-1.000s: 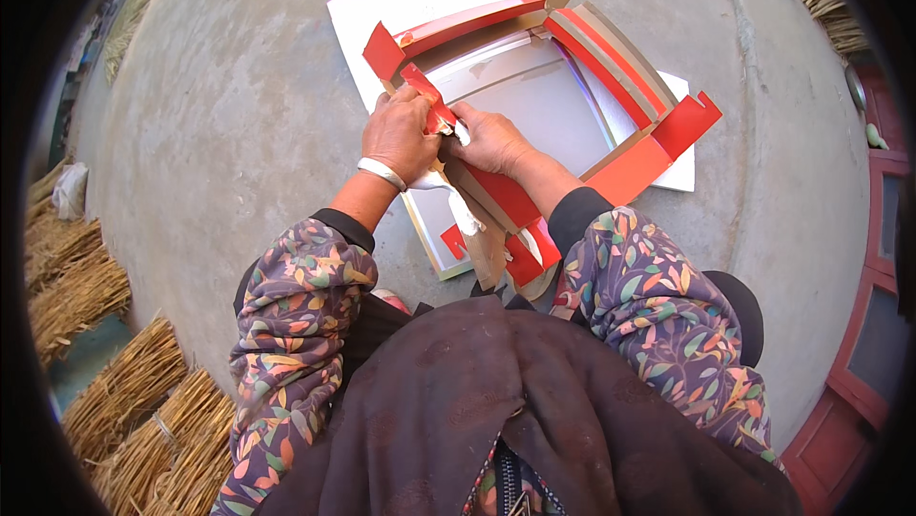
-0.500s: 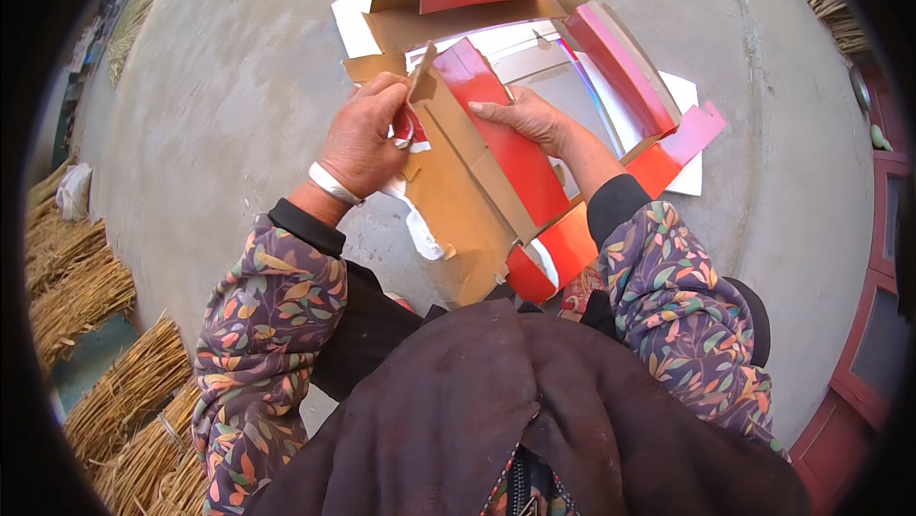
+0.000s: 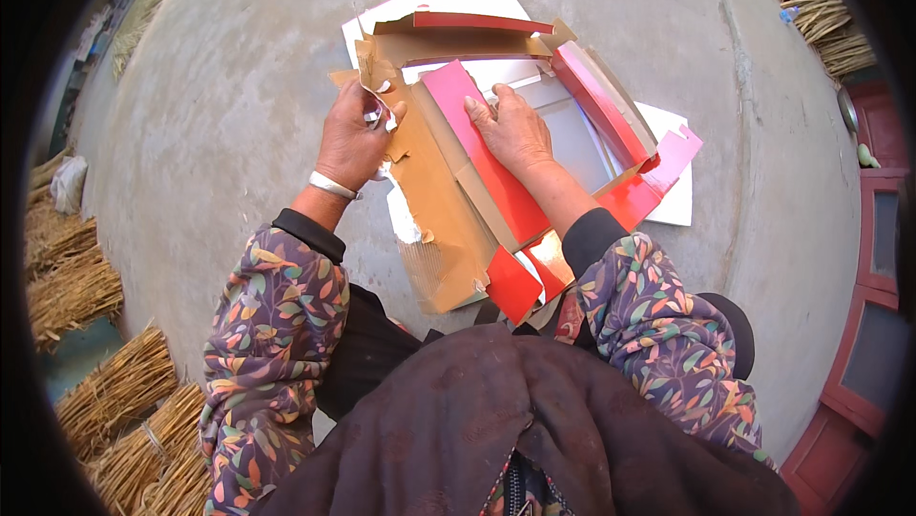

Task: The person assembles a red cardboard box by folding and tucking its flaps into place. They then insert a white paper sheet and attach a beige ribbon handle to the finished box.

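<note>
Head view: left hand [image 3: 355, 139] pinches torn silver strip [image 3: 374, 107] at brown flap [image 3: 434, 201]. Right hand [image 3: 512, 129] open, flat on red panel [image 3: 482, 158]. Box [image 3: 534, 148] on concrete [image 3: 219, 86]. Step looks like stripping lining; peeling farther needs steady pull, panel pinned.

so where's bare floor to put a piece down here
Bare concrete floor lies left of the left hand, up to the straw bundles, and right of the box. It's crowded around both hands.
</note>
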Action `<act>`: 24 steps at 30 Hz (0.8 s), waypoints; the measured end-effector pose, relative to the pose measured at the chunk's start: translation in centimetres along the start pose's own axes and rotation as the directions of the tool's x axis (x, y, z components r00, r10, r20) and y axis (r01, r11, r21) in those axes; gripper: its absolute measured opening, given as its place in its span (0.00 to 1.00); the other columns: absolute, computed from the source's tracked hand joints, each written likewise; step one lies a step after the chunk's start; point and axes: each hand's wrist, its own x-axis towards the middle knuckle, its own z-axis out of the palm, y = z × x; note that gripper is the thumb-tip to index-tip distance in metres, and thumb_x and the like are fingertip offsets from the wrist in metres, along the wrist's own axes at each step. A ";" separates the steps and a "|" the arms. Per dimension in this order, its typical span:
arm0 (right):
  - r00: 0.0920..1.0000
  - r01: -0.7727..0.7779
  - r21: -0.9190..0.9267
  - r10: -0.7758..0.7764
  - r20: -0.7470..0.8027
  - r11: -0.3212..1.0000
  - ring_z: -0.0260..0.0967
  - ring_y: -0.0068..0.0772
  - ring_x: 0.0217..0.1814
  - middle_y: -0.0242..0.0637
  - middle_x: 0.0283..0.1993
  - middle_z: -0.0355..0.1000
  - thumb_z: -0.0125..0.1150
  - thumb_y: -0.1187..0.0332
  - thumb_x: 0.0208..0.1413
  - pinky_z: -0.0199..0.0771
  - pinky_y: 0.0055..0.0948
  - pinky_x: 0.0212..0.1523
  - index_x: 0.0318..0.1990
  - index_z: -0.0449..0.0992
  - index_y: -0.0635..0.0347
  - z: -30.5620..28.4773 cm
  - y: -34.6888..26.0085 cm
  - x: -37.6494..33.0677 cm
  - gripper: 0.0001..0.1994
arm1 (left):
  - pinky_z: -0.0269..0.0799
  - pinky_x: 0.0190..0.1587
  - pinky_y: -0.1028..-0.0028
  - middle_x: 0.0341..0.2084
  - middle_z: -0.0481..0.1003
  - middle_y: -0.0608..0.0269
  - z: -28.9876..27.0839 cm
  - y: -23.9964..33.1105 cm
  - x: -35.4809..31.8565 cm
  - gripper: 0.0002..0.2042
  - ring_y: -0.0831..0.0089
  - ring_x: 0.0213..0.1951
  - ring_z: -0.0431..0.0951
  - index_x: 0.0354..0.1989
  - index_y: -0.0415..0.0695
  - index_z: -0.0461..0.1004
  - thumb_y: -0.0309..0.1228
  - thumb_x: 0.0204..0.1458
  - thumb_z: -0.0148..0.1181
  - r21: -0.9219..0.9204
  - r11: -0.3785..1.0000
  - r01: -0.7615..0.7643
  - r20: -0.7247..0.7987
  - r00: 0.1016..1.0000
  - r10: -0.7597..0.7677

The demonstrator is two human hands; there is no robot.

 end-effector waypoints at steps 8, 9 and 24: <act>0.988 0.151 -0.291 -0.149 0.028 0.945 0.66 0.50 0.62 0.50 0.66 0.58 0.68 0.53 0.51 0.69 0.49 0.56 0.68 0.56 0.62 -1.3 -4.6 -2.5 0.41 | 0.74 0.45 0.73 0.45 0.73 0.61 -0.4 -0.3 0.4 0.18 0.73 0.42 0.79 0.57 0.38 0.69 0.22 0.57 0.61 -0.265 0.958 0.107 -0.056 0.990 -0.126; 0.995 0.097 -0.278 -0.087 0.051 0.956 0.67 0.51 0.61 0.50 0.66 0.58 0.66 0.59 0.51 0.70 0.50 0.56 0.66 0.59 0.65 -1.5 -4.2 -2.1 0.37 | 0.74 0.46 0.73 0.46 0.74 0.61 -0.5 -0.1 0.5 0.19 0.73 0.42 0.79 0.58 0.38 0.68 0.21 0.58 0.60 -0.240 0.966 0.092 -0.059 0.992 -0.109; 0.891 -0.376 0.732 0.004 0.454 0.568 0.77 0.35 0.52 0.44 0.52 0.77 0.52 0.66 0.66 0.77 0.36 0.54 0.58 0.71 0.64 -7.9 0.4 1.9 0.17 | 0.78 0.53 0.70 0.68 0.55 0.56 -3.3 -3.0 1.9 0.22 0.65 0.56 0.75 0.59 0.34 0.70 0.30 0.58 0.64 0.279 0.941 0.190 -0.276 0.955 -0.110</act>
